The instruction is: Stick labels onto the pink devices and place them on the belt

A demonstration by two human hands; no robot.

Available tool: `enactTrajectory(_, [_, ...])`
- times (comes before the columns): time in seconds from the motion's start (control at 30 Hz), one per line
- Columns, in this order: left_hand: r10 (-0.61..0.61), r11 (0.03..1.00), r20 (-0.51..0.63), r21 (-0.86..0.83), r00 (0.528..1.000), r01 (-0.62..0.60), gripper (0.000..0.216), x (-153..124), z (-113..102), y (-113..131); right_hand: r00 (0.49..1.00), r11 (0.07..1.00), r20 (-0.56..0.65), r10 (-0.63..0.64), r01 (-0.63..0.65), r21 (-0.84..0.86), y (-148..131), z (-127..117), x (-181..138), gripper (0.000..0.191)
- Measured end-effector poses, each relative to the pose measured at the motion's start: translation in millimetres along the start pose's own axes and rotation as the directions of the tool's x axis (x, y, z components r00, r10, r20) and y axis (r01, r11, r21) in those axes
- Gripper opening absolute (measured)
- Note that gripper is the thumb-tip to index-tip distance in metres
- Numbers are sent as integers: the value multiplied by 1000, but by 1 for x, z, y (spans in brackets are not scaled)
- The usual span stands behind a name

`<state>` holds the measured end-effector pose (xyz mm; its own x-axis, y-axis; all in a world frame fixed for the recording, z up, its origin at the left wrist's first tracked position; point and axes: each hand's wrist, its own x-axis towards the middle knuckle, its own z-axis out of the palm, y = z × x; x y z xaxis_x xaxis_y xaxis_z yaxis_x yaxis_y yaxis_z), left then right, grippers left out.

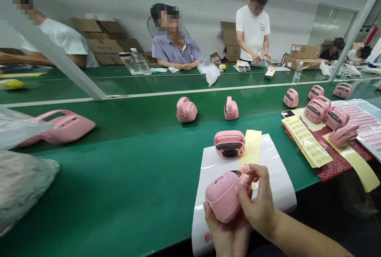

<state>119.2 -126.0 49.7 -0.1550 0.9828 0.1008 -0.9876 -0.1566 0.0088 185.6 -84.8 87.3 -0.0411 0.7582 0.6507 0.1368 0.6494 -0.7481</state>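
Observation:
A pink radio-shaped device with a carrying handle is tilted above the front edge of the table. My left hand cups it from below. My right hand grips its handle side, thumb pressed against the body and forefinger bent at the top. A tiny pale bit shows by that fingertip, too small to name. Just beyond, a second pink device with a dark front panel stands upright on a glossy white sheet. A yellow paper strip lies beside it on the sheet.
Several pink devices stand at right near yellow sticker sheets on red bubble wrap. Two more, one a pink device, sit on the green belt. Plastic-wrapped goods lie at left. Co-workers sit and stand opposite; a slanted post rises left.

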Motion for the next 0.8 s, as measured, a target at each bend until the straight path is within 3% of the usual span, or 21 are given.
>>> enactTrajectory(0.13, [-20, 999, 18, 28, 1000, 19, 41, -1, -1, -3, 994, 993, 31, 104, -105, 55, 1, -3, -3, 51])
enactTrajectory(0.37, [73, 997, -170, 18, 983, -71, 43, -3, 3, -6, 956, 928, 17, 293, -288, 236, 4, -7, -8, 34])
enactTrajectory(0.6, [35, 998, -203, 62, 979, -23, 38, -4, -2, -5, 959, 942, 80, 273, -283, 181, 22, -14, -3, 40])
enactTrajectory(0.7, [81, 988, -178, 141, 981, -56, 35, -4, -4, 6, 958, 941, 101, 269, -284, 185, 45, -36, -14, 39])
enactTrajectory(0.8, [153, 976, -212, 184, 965, -115, 52, 1, -3, 24, 963, 990, 251, 97, -119, 73, 66, -66, -38, 47])
